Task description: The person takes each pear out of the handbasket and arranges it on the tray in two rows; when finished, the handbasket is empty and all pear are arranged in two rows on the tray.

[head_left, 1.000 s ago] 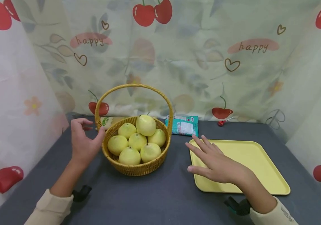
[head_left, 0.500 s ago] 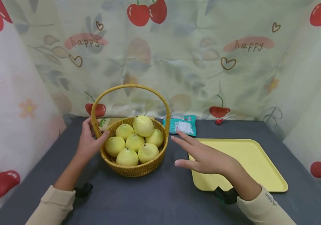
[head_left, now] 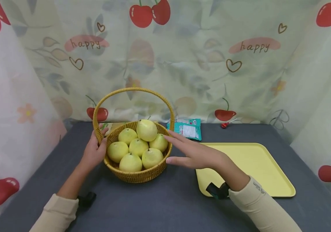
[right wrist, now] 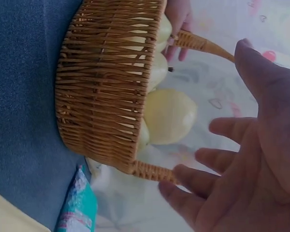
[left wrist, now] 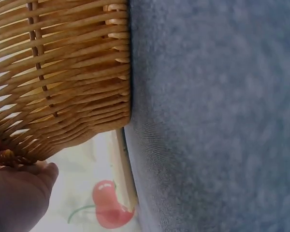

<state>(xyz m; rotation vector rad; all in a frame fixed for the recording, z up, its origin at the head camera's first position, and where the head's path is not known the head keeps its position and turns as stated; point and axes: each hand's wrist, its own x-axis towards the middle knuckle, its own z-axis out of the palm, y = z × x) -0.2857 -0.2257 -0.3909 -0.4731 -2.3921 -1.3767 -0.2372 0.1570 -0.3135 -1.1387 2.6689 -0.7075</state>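
All eyes on the wicker basket [head_left: 139, 177], stood upright on the dark table [head_left: 142, 206], between ten and eleven o'clock from the table's middle, twelve being the far side. Seven pale yellow-green fruits [head_left: 138, 147] are held inside it, the topmost propped at about one o'clock. Over at the basket's nine, the foot of the arched handle [head_left: 133, 89] is pinched by the left hand [head_left: 94, 151], the thumb on the near side and fingertips seen through the loop! Across at three, the right hand [head_left: 198, 154] is held out, fingers straight, thumb spread well away from them; whether the handle's other foot is touched by its fingertips cannot be told. Behind, at two o'clock, a teal packet [head_left: 188, 130] is partly hidden, with a red lollipop [head_left: 224, 125] seen farther out. Between three and four, a yellow tray [head_left: 249, 164] is laid flat, its near-left part crossed by the right forearm.
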